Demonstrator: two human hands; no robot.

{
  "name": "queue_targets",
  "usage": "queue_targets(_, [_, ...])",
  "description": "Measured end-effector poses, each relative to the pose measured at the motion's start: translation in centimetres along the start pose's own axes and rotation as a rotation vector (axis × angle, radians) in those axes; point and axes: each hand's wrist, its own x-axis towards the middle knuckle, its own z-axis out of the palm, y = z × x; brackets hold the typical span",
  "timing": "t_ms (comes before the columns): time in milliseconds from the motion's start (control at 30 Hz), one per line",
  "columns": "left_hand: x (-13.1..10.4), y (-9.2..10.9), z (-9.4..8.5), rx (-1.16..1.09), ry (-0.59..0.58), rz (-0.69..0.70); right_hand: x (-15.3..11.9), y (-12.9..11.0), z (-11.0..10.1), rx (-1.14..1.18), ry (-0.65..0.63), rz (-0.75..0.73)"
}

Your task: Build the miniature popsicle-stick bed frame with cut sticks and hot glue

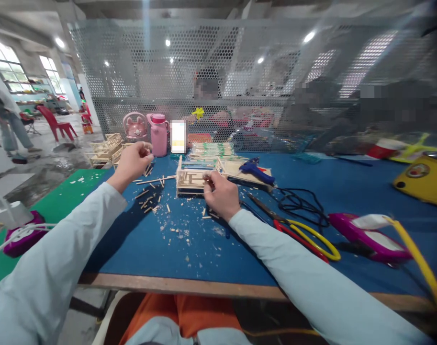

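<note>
My left hand (134,160) is raised over the left part of the blue table, fingers curled together; anything between the fingertips is too small to make out. A small wooden stick structure (193,180) stands mid-table, with upright posts at its corners. At its right end is my right hand (221,191), its thumb and fingers pinched near the frame's corner; what they hold is hidden. Short cut sticks (146,201) and pale crumbs lie scattered to the left and in front of the structure. Behind it sits a stack of long sticks (211,151) in wrappers.
A blue glue gun (257,171) lies right of the structure, near black cable, yellow-handled scissors (311,237) and a purple power strip (371,239). Pink bottle (159,136), lit phone (178,136) and mesh screen (150,72) stand behind. Other stick models (108,149) are back left.
</note>
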Motion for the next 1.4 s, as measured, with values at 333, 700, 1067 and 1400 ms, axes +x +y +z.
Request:
queue_targets(333, [-2.9, -4.7, 0.4, 0.565, -0.629, -0.15, 0.0, 0.3, 0.2, -0.047, 0.033, -0.011])
queue_targets(700, [-2.8, -2.6, 1.1, 0.47, -0.561, -0.052, 0.0, 0.2, 0.2, -0.08, 0.044, -0.032])
queue_targets(1067, [-1.3, -2.3, 2.2, 0.269, -0.719, -0.114, 0.1, 0.3, 0.1, -0.03, 0.032, -0.027])
queue_targets(1400, [-1.9, -1.2, 2.0, 0.137, -0.687, -0.202, 0.1, 0.2, 0.0, -0.057, 0.023, -0.03])
